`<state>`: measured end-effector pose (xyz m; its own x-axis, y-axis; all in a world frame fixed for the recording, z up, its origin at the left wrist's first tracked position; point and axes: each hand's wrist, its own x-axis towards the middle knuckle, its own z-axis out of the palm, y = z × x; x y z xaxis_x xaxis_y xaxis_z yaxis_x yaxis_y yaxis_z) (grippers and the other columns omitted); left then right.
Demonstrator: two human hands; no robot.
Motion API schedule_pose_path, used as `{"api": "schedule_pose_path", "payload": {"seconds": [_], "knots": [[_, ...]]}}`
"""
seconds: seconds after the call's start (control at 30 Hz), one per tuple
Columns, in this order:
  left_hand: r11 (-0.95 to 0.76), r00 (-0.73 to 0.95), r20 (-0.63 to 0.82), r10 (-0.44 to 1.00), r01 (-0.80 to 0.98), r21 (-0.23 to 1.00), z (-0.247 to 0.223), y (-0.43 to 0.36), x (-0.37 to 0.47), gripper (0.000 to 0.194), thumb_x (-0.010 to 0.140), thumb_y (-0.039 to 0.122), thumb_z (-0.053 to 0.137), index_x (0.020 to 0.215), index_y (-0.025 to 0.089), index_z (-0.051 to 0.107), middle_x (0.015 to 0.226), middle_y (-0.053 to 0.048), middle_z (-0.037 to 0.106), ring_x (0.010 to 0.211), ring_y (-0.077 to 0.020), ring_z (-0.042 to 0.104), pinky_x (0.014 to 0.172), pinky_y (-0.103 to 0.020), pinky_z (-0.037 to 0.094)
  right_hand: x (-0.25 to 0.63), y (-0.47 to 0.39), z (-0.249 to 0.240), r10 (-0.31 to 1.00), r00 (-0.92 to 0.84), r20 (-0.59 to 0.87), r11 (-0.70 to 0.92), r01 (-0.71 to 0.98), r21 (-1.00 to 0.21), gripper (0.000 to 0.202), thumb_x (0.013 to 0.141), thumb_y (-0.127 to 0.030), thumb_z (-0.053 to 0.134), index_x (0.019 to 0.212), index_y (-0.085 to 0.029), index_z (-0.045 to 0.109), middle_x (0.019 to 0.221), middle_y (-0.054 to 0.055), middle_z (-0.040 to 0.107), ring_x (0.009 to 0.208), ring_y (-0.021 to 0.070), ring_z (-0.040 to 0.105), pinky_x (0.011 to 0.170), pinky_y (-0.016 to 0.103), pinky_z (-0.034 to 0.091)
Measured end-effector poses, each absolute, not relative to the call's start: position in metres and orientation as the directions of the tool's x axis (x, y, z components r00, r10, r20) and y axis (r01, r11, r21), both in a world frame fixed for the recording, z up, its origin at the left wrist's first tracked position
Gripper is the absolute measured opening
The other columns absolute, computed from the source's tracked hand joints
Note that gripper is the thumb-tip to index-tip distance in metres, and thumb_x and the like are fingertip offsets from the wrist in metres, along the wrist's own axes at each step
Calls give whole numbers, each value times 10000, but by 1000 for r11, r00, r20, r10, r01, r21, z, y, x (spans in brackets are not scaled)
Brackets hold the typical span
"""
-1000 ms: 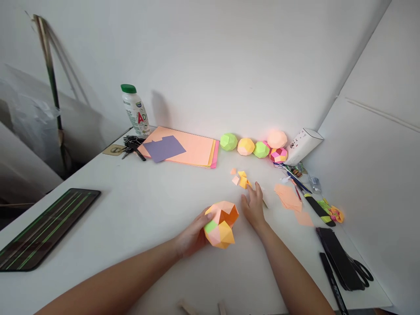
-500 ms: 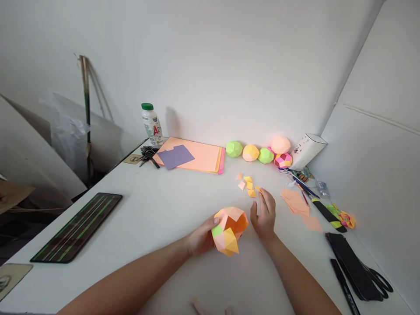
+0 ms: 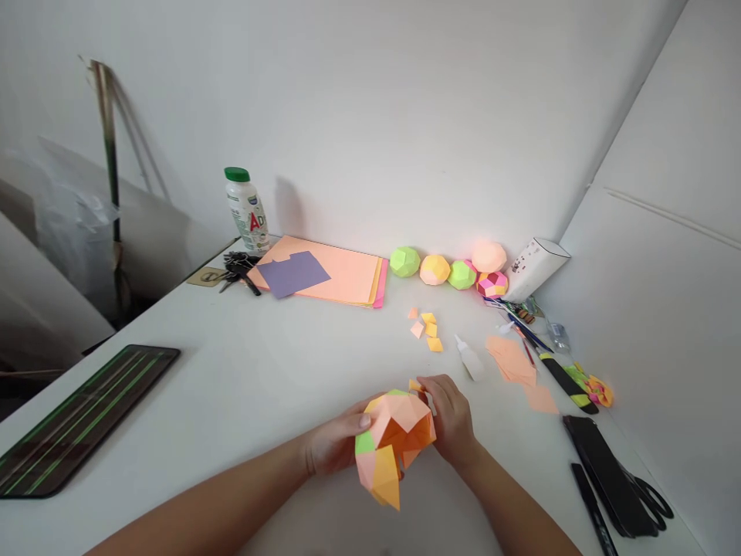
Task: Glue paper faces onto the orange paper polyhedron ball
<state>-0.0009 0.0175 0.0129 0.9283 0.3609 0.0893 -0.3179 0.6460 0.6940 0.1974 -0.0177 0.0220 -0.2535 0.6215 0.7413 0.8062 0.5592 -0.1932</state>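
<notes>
- what does your paper ball (image 3: 407,411) look like?
- it's bumpy, with flat bits of peach, green, pink and yellow-orange. a big hole shows its orange inside. one pointy bit sticks down. it's in my left hand (image 3: 337,442).
- and the little orange piece (image 3: 415,385)?
- my right hand (image 3: 453,421) pinches it, right by the ball's top edge. i can't tell if they touch.

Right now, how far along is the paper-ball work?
Five paper balls by the wall look complete. In the left hand is a partly built ball with a wide opening; the right hand holds a small yellow piece at its far side. The opening looks left to close, and five small pieces lie loose.
</notes>
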Motion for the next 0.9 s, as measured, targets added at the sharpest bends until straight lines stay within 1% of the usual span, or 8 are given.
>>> {"api": "schedule_pose_path", "payload": {"seconds": [0.17,0.27,0.33,0.43,0.57,0.67,0.77,0.9], "knots": [[646,929,96,359,-321,692,15,17,-1,644,741,530,632,1250,157,500,1023,-122,610,868,-250,582,733,-357,460,199,-21,20,676,-226,702,540,799,-263,195,807,-42,540,933,-188,574,793,80,590,712,193,595,521,283,506],[622,925,104,365,-325,713,20,18,0,674,717,536,651,1252,159,491,1074,-130,591,896,-259,571,753,-362,449,197,-21,21,703,-223,676,550,773,-317,165,826,-67,524,923,-190,573,808,71,586,665,162,596,517,263,515],[601,918,112,381,-338,724,24,18,1,674,704,529,665,1241,157,500,1104,-136,578,917,-262,557,762,-360,443,196,-20,23,728,-218,650,566,725,-392,154,832,-91,527,926,-201,581,811,61,580,655,154,589,527,264,524],[586,908,121,400,-356,728,27,18,2,672,694,504,684,1238,154,503,1071,-131,581,903,-253,545,743,-342,436,197,-17,28,769,-219,600,588,610,-531,186,819,-134,578,979,-220,614,808,54,577,739,181,598,593,296,546],[585,907,124,402,-359,727,25,18,3,718,685,459,717,1291,176,457,1029,-106,574,863,-226,539,721,-317,421,202,-12,32,794,-216,568,585,525,-618,220,806,-182,626,1018,-237,640,818,49,584,768,185,600,636,317,556],[599,913,120,391,-351,720,21,17,3,802,675,443,731,1352,201,376,983,-87,565,841,-215,535,711,-319,428,206,-10,31,790,-241,564,598,504,-623,174,818,-207,619,986,-240,652,797,46,602,735,179,604,614,316,555],[601,912,119,393,-353,717,19,17,3,834,677,442,729,1374,203,339,942,-77,558,825,-214,538,701,-321,433,207,-9,29,758,-285,586,640,496,-586,86,822,-185,599,865,-232,657,732,40,607,689,174,595,570,303,544],[596,913,116,391,-347,724,18,18,2,839,678,449,727,1377,197,336,947,-78,550,810,-204,533,693,-310,430,206,-9,29,750,-329,574,656,484,-579,128,815,-138,561,769,-225,642,679,36,618,651,166,581,522,283,528]]}}
